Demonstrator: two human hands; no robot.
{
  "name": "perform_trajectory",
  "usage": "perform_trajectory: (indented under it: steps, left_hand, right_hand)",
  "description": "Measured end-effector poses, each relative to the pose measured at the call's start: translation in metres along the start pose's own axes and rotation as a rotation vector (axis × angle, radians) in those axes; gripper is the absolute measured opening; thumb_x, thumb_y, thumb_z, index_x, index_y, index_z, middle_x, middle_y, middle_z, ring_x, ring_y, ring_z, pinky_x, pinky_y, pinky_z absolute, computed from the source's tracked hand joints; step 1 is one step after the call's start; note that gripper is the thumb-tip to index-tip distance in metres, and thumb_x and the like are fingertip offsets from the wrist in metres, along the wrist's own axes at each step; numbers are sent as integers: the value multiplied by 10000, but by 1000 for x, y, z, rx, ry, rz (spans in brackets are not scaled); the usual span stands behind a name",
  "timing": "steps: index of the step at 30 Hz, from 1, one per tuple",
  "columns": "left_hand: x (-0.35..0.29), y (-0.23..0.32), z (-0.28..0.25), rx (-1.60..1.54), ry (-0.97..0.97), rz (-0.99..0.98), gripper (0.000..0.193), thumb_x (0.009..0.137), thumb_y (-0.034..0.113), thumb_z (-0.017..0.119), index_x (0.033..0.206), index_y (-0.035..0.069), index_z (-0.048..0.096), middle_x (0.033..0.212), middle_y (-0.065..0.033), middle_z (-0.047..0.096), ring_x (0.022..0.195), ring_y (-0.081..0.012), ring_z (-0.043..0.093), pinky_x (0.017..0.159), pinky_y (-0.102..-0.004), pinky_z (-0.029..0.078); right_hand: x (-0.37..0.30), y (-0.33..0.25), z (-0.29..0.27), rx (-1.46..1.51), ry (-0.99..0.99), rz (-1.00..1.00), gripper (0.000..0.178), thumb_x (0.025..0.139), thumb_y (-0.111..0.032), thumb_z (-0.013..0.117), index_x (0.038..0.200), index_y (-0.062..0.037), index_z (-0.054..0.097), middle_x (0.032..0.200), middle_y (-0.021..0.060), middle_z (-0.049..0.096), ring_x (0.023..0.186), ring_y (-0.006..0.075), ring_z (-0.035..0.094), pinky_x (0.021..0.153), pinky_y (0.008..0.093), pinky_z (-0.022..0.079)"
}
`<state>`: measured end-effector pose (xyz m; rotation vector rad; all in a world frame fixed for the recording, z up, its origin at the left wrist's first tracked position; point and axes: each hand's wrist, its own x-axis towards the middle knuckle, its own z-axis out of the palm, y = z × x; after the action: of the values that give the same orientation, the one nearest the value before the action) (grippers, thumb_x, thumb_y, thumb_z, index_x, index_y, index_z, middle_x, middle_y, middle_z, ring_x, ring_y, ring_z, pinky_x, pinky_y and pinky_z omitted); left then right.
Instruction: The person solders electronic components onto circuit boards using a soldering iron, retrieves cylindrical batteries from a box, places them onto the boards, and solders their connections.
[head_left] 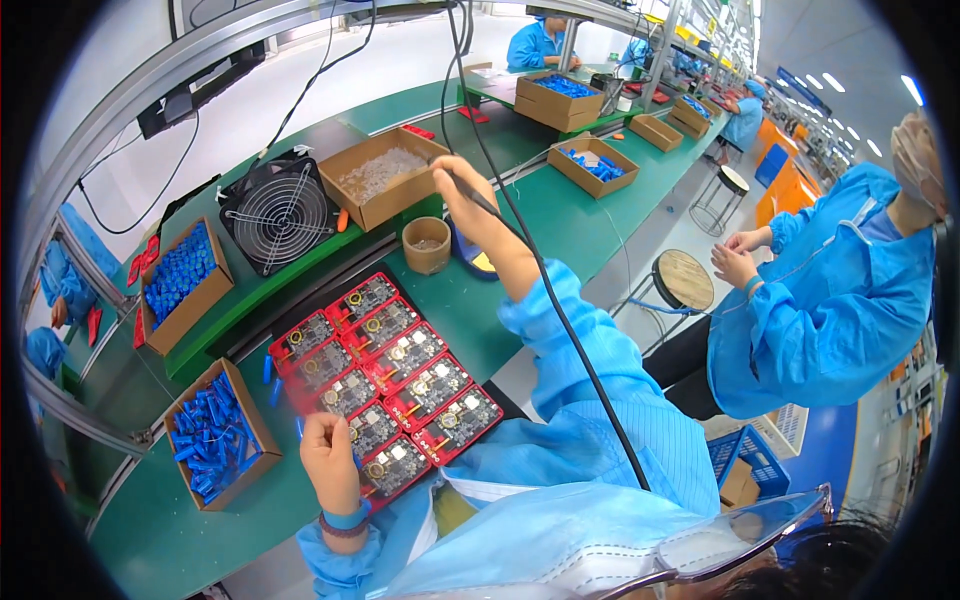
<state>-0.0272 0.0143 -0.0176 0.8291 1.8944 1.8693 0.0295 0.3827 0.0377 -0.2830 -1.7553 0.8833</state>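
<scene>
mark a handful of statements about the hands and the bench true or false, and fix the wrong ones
1. The right hand holds a dark, slim tool. True.
2. The left hand is inside the box of blue pieces at lower left. False: it is curled at the left edge of the red trays.
3. The fan stands between a carton of clear bits and a box of blue pieces. True.
4. The circuit boards lie in yellow trays. False: the trays are red.
5. The round tub stands on the green bench. True.
6. The person at the right wears an orange jacket. False: it is blue.
</scene>
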Motion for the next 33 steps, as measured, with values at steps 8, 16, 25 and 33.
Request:
perform_trajectory:
  steps: [8, 16, 25, 33]
  left_hand:
    - [-6, -10, -2, 33, -20, 36, 49, 867, 21, 540, 820, 11, 525, 725, 7, 476, 651, -51, 411, 560, -209, 341]
    - [-30, 4, -6, 158, -132, -122, 61, 847, 27, 543, 788, 16, 533, 704, -7, 488, 617, -78, 436, 552, -235, 362]
    - [-40, -7, 21, 432, -213, -122, 79, 819, 64, 577, 784, -3, 554, 700, -106, 524, 669, -219, 499, 601, -325, 404]
    - [-18, -7, 52, 585, -221, 165, 74, 762, 53, 599, 725, 17, 546, 703, -128, 565, 715, -319, 509, 654, -392, 407]
  right_hand:
    - [-82, -64, -40, 140, -298, 144, 132, 891, -105, 538, 935, -5, 612, 761, 23, 555, 664, 72, 518, 592, 225, 424]
    - [-134, -104, -59, 252, -333, 140, 191, 881, -144, 523, 854, 17, 622, 646, 29, 546, 566, 75, 500, 504, 228, 385]
    - [-162, -118, -85, 140, -472, 43, 259, 847, -257, 566, 754, -21, 618, 616, 94, 553, 531, 223, 494, 492, 344, 360]
    - [-182, -106, -81, 255, -563, 39, 263, 845, -254, 584, 742, -13, 607, 587, 62, 558, 438, 186, 439, 421, 325, 316]
